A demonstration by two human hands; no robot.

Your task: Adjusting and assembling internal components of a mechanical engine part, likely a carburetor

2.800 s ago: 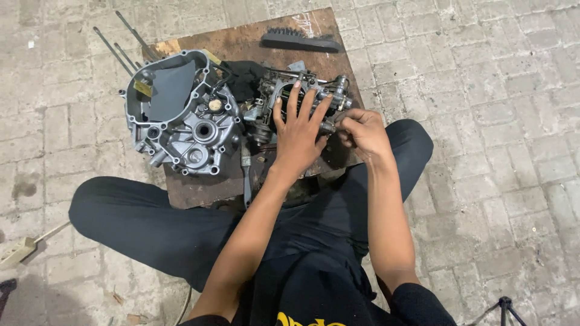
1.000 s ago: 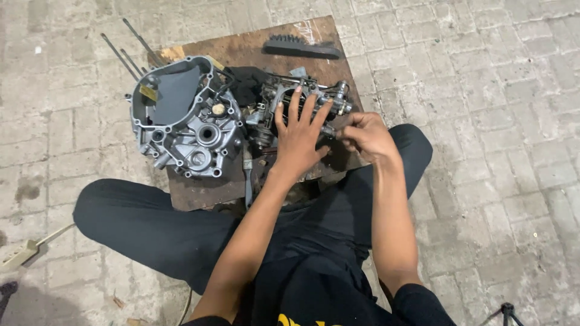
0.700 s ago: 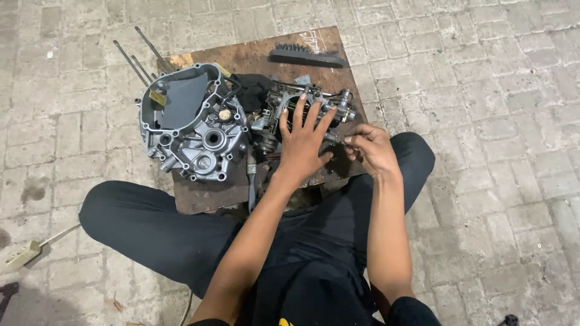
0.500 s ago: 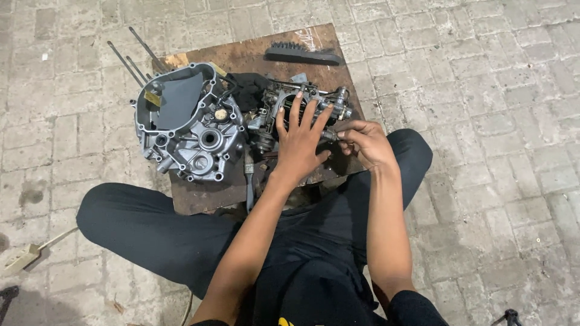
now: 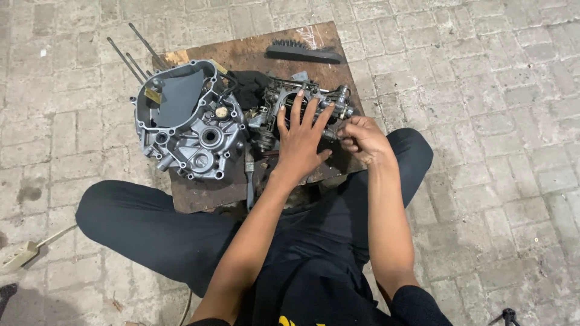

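We sit cross-legged on a brick-paved floor [image 5: 495, 78] with a rusty brown board [image 5: 241, 54] in front of us. Our left hand [image 5: 300, 142] lies open, fingers spread flat, pressing down on a grey metal engine assembly [image 5: 314, 99] at the near right part of the board. Our right hand [image 5: 362, 139] is at the right edge of that same assembly, fingers curled and pinched at a small part there — we cannot tell what, if anything, it grips. Just left of the assembly, touching or nearly so, lies a silver crankcase half [image 5: 190, 124], open side up, with a dark recess and a round bearing bore. Two thin metal rods [image 5: 130, 57] jut out past the far left corner of the board. A black brush [image 5: 305, 53] lies along the far edge — well apart from both hands. A pale power strip [image 5: 21, 255] lies on the floor at the far left.
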